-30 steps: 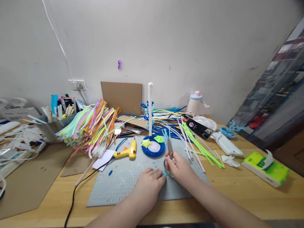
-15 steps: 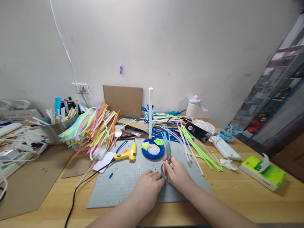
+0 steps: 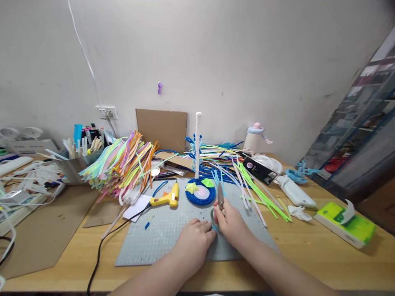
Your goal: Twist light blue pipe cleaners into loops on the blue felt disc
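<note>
My right hand [image 3: 232, 224] is wrapped round a pair of scissors [image 3: 220, 196], their blades pointing away from me. Low on the grey cutting mat [image 3: 151, 246] rests my left hand [image 3: 195, 240], its fingers bent and pressed together. A bit of light-blue pipe cleaner [image 3: 214, 228] shows at its fingertips; the rest is hidden. Beyond the hands stands a round dark-blue base [image 3: 200, 202] with a yellow star, a green piece and a pale centre. A white post [image 3: 198, 144] rises from its back, with blue curled pieces around or behind it.
A yellow glue gun [image 3: 166, 198] lies left on the mat, its black cord trailing forward. Pipe cleaners form a big bundle [image 3: 120, 168] at left and loose green strips [image 3: 262, 189] at right. A phone [image 3: 259, 169], a bottle [image 3: 253, 139] and a tissue pack [image 3: 345, 224] are on the right.
The whole view has shifted slightly. The hands keep nearly the same pose, and the light-blue bit between them shows more clearly now.
</note>
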Available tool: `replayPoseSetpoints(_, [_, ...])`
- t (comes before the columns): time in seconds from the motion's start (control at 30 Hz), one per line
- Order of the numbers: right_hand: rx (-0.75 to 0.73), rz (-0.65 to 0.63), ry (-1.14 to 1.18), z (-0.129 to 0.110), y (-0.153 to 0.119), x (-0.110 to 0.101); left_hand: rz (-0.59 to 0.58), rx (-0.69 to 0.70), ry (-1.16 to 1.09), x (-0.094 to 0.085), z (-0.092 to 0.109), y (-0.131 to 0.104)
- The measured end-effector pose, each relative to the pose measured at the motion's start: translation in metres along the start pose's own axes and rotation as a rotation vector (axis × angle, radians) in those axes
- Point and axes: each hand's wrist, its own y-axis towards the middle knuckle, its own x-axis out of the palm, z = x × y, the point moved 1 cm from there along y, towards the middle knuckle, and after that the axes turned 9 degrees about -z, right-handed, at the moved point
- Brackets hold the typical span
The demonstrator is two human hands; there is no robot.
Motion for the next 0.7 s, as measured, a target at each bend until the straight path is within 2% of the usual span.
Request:
replayPoseSetpoints(0.03, [-0.007,-0.041,-0.002,-0.0007,-0.0005,-0.0002,0.001,0.004,0.001,-0.0004,-0.0001,0.0001])
replayPoseSetpoints(0.07, [-0.017,-0.027,0.004,-0.0015,-0.0013,-0.001,0.002,0.01,0.001,-0.0008,-0.0001,0.0002])
replayPoseSetpoints(0.17, [-0.027,0.105,0.046,-0.0025,-0.0035,-0.0032,0.001,0.015,0.003,-0.001,0.0,0.0008])
replayPoseSetpoints(0.2, [-0.025,0.093,0.049,-0.0023,-0.0037,-0.0028,0.0,0.009,0.007,-0.0008,0.0,0.0011])
replayPoseSetpoints(0.3, [-0.017,-0.051,0.021,-0.0011,-0.0028,-0.0002,0.0,0.002,0.014,-0.0005,0.0,0.0017])
replayPoseSetpoints(0.43, [-0.036,0.06,0.051,-0.0016,-0.0012,-0.0012,0.0,0.015,0.011,-0.0012,-0.0001,0.002])
replayPoseSetpoints(0.57, [-0.011,-0.073,0.019,-0.0028,0.0002,0.0003,-0.004,0.02,0.012,-0.0021,0.0001,0.002])
replayPoseSetpoints(0.7, [-0.035,0.039,0.042,-0.0017,-0.0006,0.0003,-0.001,0.013,0.012,-0.0032,0.0006,0.0018])
